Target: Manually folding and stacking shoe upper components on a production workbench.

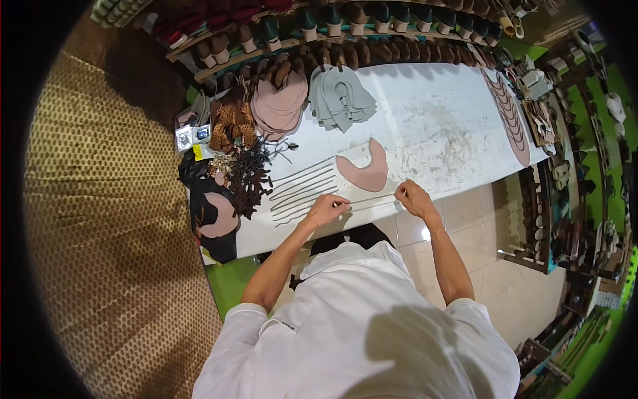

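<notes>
Between my two hands a thin grey cord is stretched over the front edge of the white table. My left hand pinches its left end, and my right hand pinches the other end. Just beyond the cord lies a pink crescent-shaped cut piece, its hollow facing the far left. Left of that piece, several similar dark grey cords are laid out in roughly parallel rows on the table, close to my left hand.
At the table's left are a heap of dark strips, leopard-print pieces and stacked pink pieces. Grey cut pieces lie at the back. Overlapping pink crescents line the right end. Shoe lasts fill racks behind the table.
</notes>
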A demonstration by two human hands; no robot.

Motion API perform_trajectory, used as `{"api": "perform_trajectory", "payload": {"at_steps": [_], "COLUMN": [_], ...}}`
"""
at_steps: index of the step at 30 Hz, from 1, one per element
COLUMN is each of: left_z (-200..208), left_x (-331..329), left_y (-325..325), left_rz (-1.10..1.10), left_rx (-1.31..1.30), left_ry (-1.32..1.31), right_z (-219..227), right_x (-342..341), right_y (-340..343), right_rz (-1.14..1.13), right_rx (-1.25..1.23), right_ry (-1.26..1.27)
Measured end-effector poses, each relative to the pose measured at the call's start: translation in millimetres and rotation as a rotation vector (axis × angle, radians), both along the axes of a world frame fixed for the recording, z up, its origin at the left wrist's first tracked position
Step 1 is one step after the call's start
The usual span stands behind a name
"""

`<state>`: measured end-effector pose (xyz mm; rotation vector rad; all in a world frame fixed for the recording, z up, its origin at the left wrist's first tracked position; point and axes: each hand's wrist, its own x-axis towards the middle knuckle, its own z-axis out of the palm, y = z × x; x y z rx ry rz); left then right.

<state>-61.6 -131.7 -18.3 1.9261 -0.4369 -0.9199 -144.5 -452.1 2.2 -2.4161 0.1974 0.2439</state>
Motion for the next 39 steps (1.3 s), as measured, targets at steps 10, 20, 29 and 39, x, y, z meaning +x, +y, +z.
{"api": "perform_trajectory", "payload": {"at_steps": [10, 20, 29, 39], "left_z": [-26, -45, -50, -35], "left_x": [36, 37, 38, 43], "left_y": [-57, -95, -96, -64], "left_rz": [0.09, 0.139, 0.233, 0.363], "left_rx": [0.005, 0.123, 0.091, 0.237], "left_ry": [-0.049, -0.221, -0.273, -0.573], "right_z": [-26, -45, -41, -36], "right_x": [4, 15, 13, 33], "right_y": [-90, -118, -125, -66], "right_rz": [-0.093, -0.118, -0.149, -0.215], "right_rx": [0.0, -0.161, -0.108, 0.085], "right_ry": [0.131, 0.269, 0.285, -0.171]}}
